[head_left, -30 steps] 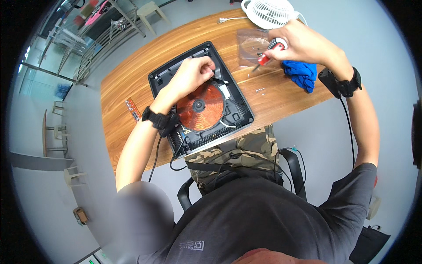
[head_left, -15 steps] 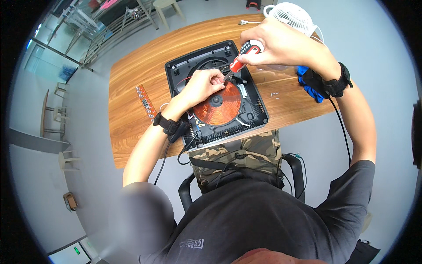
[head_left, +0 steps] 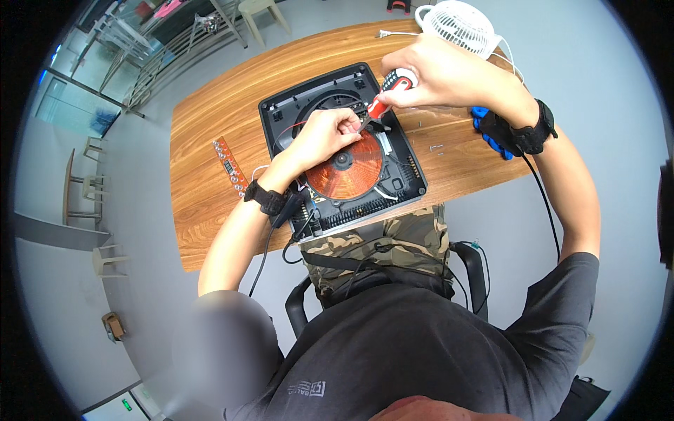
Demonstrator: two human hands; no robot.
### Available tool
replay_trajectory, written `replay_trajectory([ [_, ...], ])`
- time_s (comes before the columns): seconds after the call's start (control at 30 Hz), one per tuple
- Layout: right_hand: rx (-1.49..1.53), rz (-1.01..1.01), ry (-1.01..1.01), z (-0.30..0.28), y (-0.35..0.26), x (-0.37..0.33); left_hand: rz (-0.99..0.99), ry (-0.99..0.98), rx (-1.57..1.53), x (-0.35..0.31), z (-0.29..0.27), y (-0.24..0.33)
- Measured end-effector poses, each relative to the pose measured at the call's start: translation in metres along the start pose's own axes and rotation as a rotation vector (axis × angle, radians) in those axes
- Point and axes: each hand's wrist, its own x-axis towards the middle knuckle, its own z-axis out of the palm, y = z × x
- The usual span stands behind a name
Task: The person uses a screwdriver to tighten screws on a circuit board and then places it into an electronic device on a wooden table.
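An opened induction cooker's black housing (head_left: 415, 167) lies on the wooden table, with a round copper coil (head_left: 335, 175) inside. My right hand (head_left: 439, 74) grips the red, white and black handle of a screwdriver (head_left: 379, 107) above the coil's far right edge. The shaft slants down and left toward my left fingertips. My left hand (head_left: 324, 137) is pinched at that spot, reaching across the coil's upper left part; whatever lies between its fingers is too small or hidden to name. A thin red wire (head_left: 286, 130) runs beside the left hand.
An orange circuit strip (head_left: 230, 167) lies left of the housing. Several small screws (head_left: 437, 148) lie on the table (head_left: 210, 105) to its right, near a blue item (head_left: 484, 121) under my right wrist. A white fan (head_left: 460, 27) stands at the far right corner, its plug (head_left: 383, 33) beside it.
The whole view has shifted slightly, moving the table and housing a little left. Both hands keep their places, and the screwdriver stays in the right hand at nearly the same slant.
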Motion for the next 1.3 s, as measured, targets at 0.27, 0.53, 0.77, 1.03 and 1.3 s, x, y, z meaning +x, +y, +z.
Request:
replay_trajectory([
  [0.27, -0.001, 0.044, -0.007, 0.002, 0.006, -0.003, 0.046, 0.028, -0.068, 0.001, 0.005, 0.002],
  [0.53, -0.020, 0.114, 0.000, 0.000, 0.012, -0.001, 0.114, 0.026, -0.060, 0.007, 0.009, 0.004],
  [0.77, -0.049, 0.117, -0.026, -0.003, 0.010, 0.003, 0.092, -0.001, -0.050, 0.012, 0.005, 0.004],
  [1.03, -0.044, 0.110, 0.019, 0.001, 0.021, 0.003, 0.224, 0.083, 0.267, 0.006, 0.005, -0.029],
  [1.3, -0.049, 0.092, -0.036, 0.009, 0.031, 0.006, 0.079, 0.004, 0.152, 0.005, 0.002, -0.027],
])
